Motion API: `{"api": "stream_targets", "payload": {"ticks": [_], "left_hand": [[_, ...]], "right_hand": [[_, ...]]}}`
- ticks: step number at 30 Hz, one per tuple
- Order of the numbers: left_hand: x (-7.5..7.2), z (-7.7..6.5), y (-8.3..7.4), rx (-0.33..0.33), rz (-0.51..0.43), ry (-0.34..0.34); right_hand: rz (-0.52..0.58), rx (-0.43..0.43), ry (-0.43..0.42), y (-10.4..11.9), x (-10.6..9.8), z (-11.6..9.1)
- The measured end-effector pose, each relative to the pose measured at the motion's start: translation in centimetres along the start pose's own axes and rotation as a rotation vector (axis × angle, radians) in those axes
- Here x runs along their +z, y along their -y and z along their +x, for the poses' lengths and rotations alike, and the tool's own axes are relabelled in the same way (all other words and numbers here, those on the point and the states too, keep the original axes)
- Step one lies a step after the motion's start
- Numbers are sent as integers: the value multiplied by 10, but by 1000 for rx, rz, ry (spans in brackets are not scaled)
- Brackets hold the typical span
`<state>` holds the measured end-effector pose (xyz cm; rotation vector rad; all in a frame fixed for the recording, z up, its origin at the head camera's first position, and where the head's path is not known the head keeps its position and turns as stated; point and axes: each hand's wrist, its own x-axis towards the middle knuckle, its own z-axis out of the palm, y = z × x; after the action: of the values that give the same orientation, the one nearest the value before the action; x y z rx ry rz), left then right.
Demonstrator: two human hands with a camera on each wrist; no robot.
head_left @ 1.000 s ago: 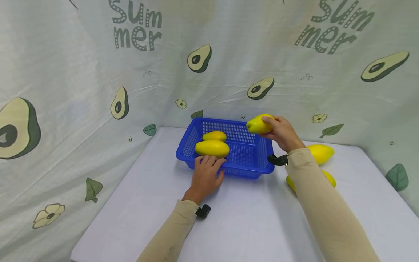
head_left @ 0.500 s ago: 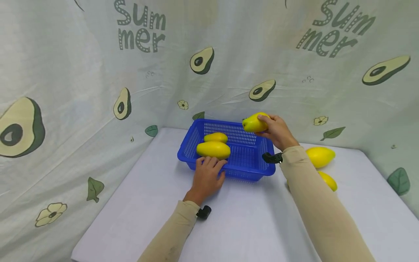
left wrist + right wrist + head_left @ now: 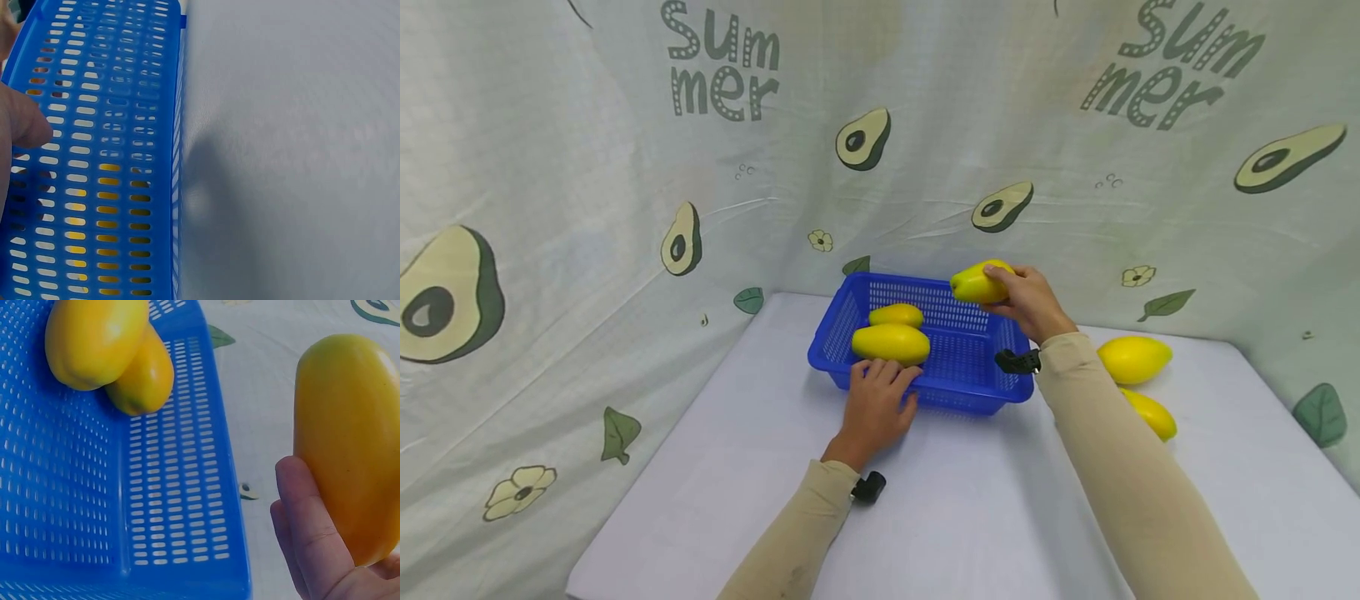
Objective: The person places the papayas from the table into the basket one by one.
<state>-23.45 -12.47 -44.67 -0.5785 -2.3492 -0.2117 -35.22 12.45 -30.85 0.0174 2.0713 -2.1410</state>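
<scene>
My right hand (image 3: 1032, 302) holds a yellow papaya (image 3: 977, 283) above the right part of a blue plastic basket (image 3: 970, 390). Thumb and fingers wrap round one end of this fruit; the right wrist view shows the held papaya (image 3: 350, 437) up close. My left hand (image 3: 874, 410) grips the basket's near rim, fingers over the edge and thumb (image 3: 30, 122) against the outside wall. Inside, at the left, a larger papaya (image 3: 891, 343) lies in front of a smaller papaya (image 3: 897, 314). Yellow shows through the basket wall (image 3: 94, 150) in the left wrist view.
Right of the basket, one papaya (image 3: 1135, 360) lies on the white table (image 3: 737, 467) behind another papaya (image 3: 1152, 415), which my right sleeve (image 3: 1120, 442) partly covers. A cloth (image 3: 925, 217) printed with avocados hangs behind the table and along its left side.
My right hand has carried the papaya a little to the left, further over the basket. The left hand stays on the rim; the view has shifted slightly.
</scene>
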Motion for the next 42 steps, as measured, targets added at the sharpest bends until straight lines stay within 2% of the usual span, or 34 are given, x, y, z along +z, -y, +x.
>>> {"api": "stream_targets", "payload": {"ticks": [9,21,25,32,42], "left_hand": [[0,1,-3,-4,-4,28],[-3,2,-5,-11,6,11],[-2,2,-4,-6,2,-12],[-1,3,-2,-2,2,-28],[0,2,-1,-9,11,8]], "right_hand": [[-24,14,23,0,0,5],[-66,68,88,-6,7,12],[-66,56,90,-5,5,12],[-175,25,84,-2,-8,5],[-284,-3,90,-4,-33,-12]]}}
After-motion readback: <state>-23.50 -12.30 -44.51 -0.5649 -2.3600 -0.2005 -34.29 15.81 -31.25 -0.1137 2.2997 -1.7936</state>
